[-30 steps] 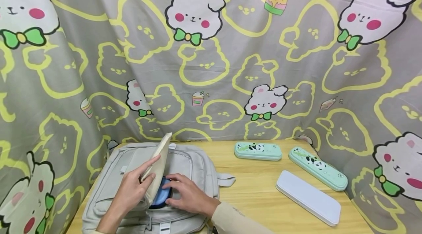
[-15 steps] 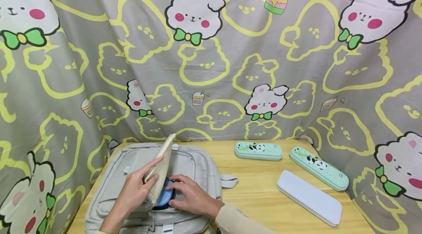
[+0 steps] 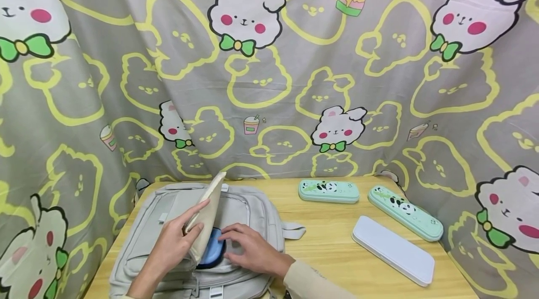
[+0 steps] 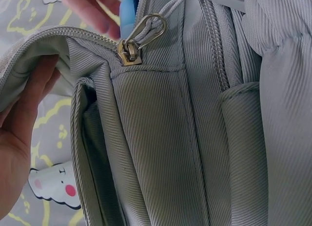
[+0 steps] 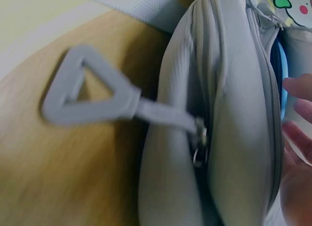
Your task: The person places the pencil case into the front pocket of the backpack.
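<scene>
A light grey backpack (image 3: 147, 215) lies on the table in the head view. My left hand (image 3: 174, 238) holds up the front pocket's flap (image 3: 208, 215), thumb on one side and fingers on the other. Inside the pocket sits a blue case (image 3: 214, 248) with a dark rim, partly hidden by the flap. My right hand (image 3: 252, 250) is at the case's right edge, its fingers loosely bent; whether a fingertip touches the case, I cannot tell. In the left wrist view a metal zip pull (image 4: 130, 51) hangs at the pocket's corner.
Two mint-green panda pencil cases (image 3: 328, 192) lie on the wooden table (image 3: 316, 243) to the right, one at the back, one angled. A pale lilac-white case (image 3: 393, 250) lies before them. A strap (image 3: 294, 231) sticks out from the bag. Patterned curtains (image 3: 261, 79) enclose the table.
My right hand has drawn slightly to the right, away from the blue case, which now shows more of its top. My left hand still holds the flap, which leans slightly further right.
</scene>
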